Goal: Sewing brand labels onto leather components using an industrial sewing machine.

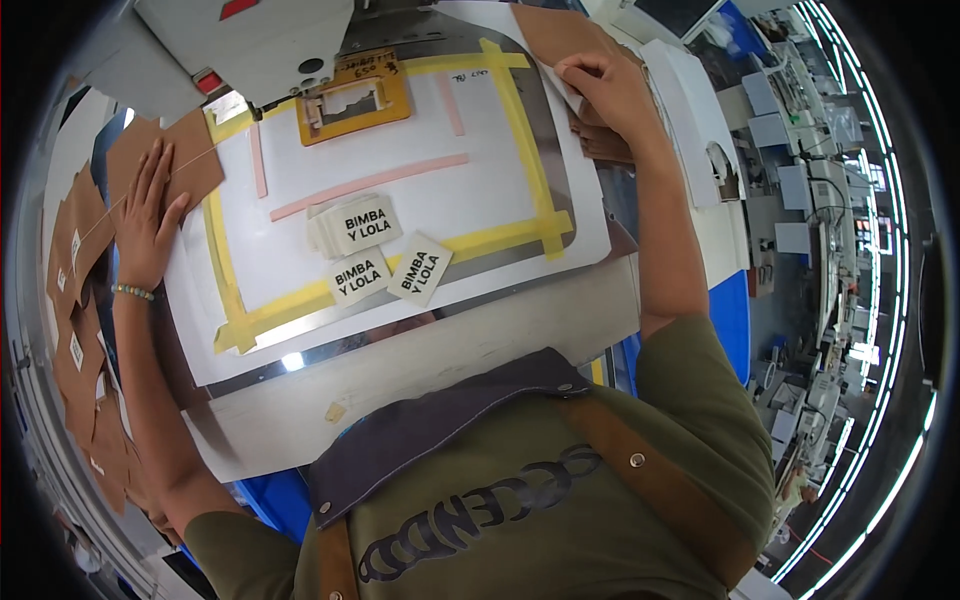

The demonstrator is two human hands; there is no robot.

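Note:
My left hand [150, 215], a beaded bracelet at its wrist, lies flat with fingers stretched on a brown panel [195, 150] at the left of the worktop. A thin pale thread runs across that panel. At the far right, my right hand [612, 95] has its fingers curled and pinched at the edge of another brown panel [560, 38], on a stack of such pieces. Between my hands, a yellow frame [402, 105] sits below the sewing machine head [240, 40]. Nearer me lie a small pile of white printed labels [365, 222] and two loose labels [420, 268].
Yellow tape [535, 175] borders a white sheet with pink strips [370, 187]. Brown panels with small labels [75, 350] hang at the left edge. A white box [690, 120] stands right of my right hand. Blue bins [730, 320] show below the table.

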